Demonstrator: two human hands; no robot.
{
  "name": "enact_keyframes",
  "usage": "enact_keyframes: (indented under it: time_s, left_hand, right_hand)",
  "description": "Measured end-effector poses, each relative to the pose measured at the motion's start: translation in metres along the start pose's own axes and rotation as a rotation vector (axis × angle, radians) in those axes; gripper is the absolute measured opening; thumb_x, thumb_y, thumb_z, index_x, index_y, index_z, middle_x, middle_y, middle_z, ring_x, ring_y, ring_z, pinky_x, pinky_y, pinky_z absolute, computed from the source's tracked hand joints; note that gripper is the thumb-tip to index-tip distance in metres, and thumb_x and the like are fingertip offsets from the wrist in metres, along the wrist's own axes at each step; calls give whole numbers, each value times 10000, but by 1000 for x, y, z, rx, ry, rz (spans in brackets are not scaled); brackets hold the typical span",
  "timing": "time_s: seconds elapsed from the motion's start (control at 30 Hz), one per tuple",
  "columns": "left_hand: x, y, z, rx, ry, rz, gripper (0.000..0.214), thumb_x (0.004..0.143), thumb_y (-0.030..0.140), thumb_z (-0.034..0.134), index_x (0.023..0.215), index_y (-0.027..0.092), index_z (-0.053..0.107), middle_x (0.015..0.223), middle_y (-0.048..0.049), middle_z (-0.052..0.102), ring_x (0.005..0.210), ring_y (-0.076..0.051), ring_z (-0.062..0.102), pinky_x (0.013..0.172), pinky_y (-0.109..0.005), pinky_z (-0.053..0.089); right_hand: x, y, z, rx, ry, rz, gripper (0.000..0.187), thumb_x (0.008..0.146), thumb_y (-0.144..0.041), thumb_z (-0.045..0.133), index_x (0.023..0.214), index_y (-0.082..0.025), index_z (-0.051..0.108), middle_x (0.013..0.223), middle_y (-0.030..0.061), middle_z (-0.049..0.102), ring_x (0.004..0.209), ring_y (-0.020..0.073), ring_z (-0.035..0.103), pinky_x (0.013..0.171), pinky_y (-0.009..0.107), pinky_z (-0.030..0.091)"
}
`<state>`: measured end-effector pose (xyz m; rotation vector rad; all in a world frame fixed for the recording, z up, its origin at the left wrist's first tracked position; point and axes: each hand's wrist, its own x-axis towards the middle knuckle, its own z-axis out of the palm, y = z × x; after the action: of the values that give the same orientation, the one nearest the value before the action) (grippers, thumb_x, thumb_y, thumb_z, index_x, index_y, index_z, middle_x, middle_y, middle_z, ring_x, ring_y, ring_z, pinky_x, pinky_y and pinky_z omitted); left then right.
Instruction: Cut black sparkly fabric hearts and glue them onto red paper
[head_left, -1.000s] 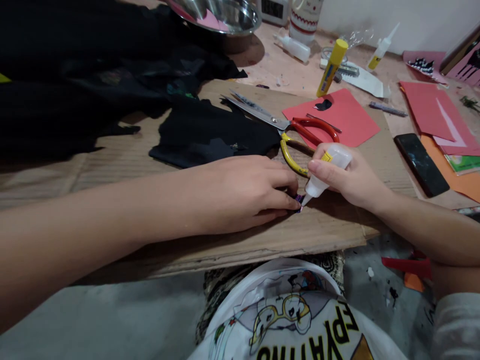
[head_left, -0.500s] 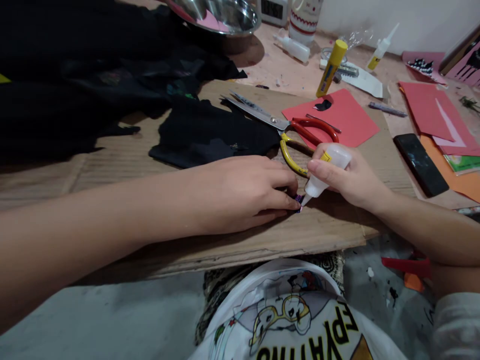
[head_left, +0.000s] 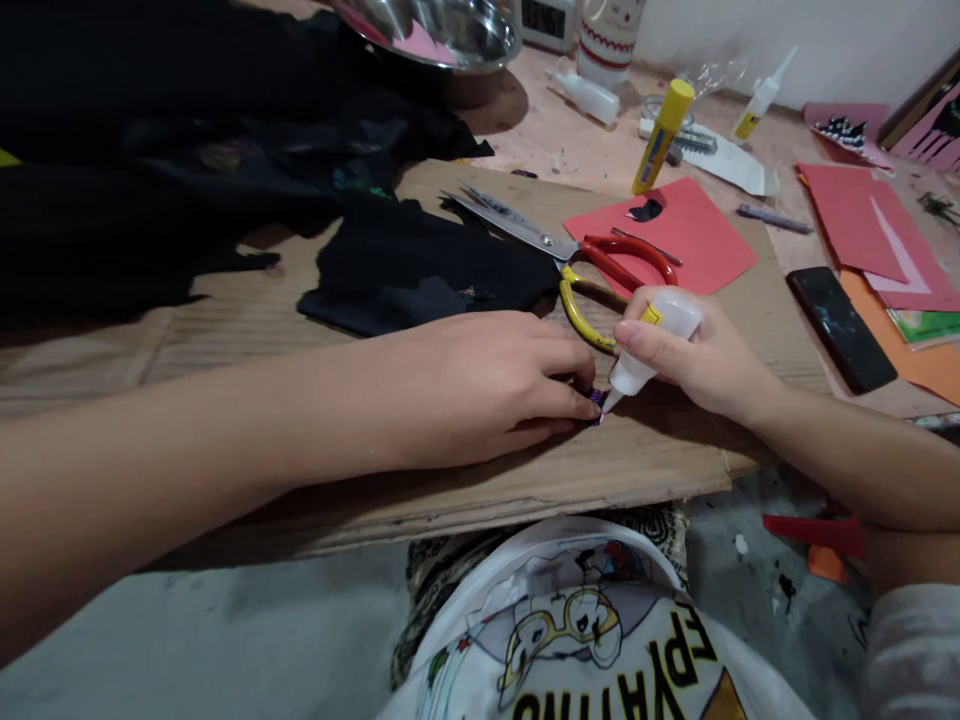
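"What have you got in your right hand (head_left: 709,360)?"

"I've got it wrapped around a white bottle (head_left: 679,315), tilted, nozzle pointing down and to the left. The tip is right at a small purple piece (head_left: 598,398); from here I can't tell whether it touches."

"Where's that piece lying?"

"On the cardboard (head_left: 637,470) that covers part of the surface (head_left: 536,130), closer to the cardboard's near edge than its far one, and toward its right end."

"And your left hand (head_left: 510,385)?"

"Flat and palm down, fingertips on the piece. I can't tell whether they pinch it or only press it."

"Anything close by?"

"Scissors (head_left: 525,225) just beyond my hands, blades slightly apart and over a black cloth (head_left: 435,265). Their red handle overlaps a red paper (head_left: 716,235) near the cardboard's far right corner. A phone (head_left: 841,330) lies by the cardboard's right edge."
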<state>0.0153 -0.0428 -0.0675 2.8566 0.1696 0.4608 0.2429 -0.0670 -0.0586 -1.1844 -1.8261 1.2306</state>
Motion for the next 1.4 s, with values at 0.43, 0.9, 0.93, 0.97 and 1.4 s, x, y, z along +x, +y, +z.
enact_keyframes:
  time_s: [0.43,0.9,0.93,0.97,1.4]
  left_hand:
    - [0,0,-2,-2,-35,-22,272,996,194,535,1118,225,776,1090,-95,752,973,-215,689,890,-344,537]
    - [0,0,-1,17,-32,-11,283,993,185,525,1129,218,771,1114,-103,752,990,-224,693,892,-353,548]
    - [0,0,-1,19,-31,-11,280,992,184,529,1126,217,772,1114,-104,752,990,-224,693,890,-353,549]
    - [-1,0,-1,20,-30,-12,277,992,185,531,1120,216,774,1109,-104,753,986,-224,694,887,-351,550]
    - [0,2,-1,32,-39,-34,236,980,197,585,1122,224,771,1104,-88,751,960,-215,691,868,-339,558]
  right_hand:
    - [-4,-5,2,-42,-24,-13,408,881,-514,704,710,-212,491,598,-59,484,539,90,402,489,235,333]
    - [-8,-9,3,-105,-24,-51,337,901,-415,677,712,-213,485,599,-61,479,545,91,405,502,234,331]
    - [-8,-9,3,-111,-24,-53,338,901,-415,675,711,-214,482,596,-62,475,542,91,401,500,234,329]
    - [-8,-10,3,-115,-28,-59,340,902,-416,675,709,-215,479,591,-64,469,538,90,396,497,234,327]
    - [-7,-11,-7,-123,122,-117,470,891,-652,647,751,-218,532,636,-40,524,579,109,467,527,248,396]
